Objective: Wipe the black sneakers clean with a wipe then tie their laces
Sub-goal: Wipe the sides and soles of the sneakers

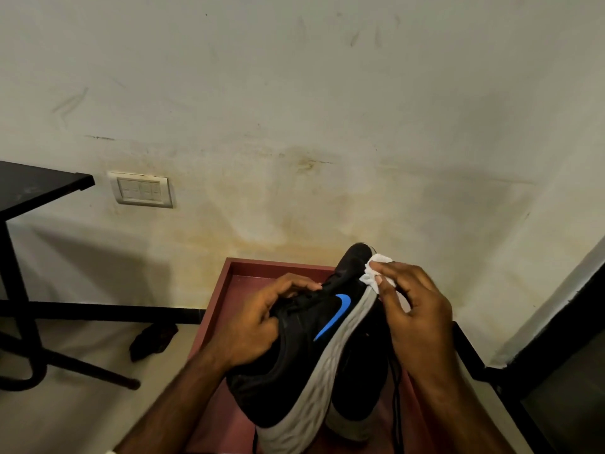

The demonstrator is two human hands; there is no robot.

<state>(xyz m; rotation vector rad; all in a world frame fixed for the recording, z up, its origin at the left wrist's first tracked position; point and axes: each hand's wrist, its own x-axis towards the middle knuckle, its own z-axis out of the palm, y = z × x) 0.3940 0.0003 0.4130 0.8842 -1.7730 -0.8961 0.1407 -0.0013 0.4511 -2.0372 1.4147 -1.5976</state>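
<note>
A black sneaker (304, 348) with a blue logo and a grey-white sole is held up on its side, toe pointing away from me. My left hand (258, 322) grips its upper around the laces and tongue. My right hand (415, 309) pinches a white wipe (373, 271) against the sole's edge near the toe. Behind and under the raised shoe lies a second black sneaker (363, 398), mostly hidden, with a loose black lace (396, 404) hanging beside it.
Both shoes are over a dark red tray-like surface (226, 290) with a raised rim. A black table (29, 191) stands at the left with its legs on the floor. A dark crumpled cloth (152, 339) lies on the floor. A black frame (491, 365) is on the right.
</note>
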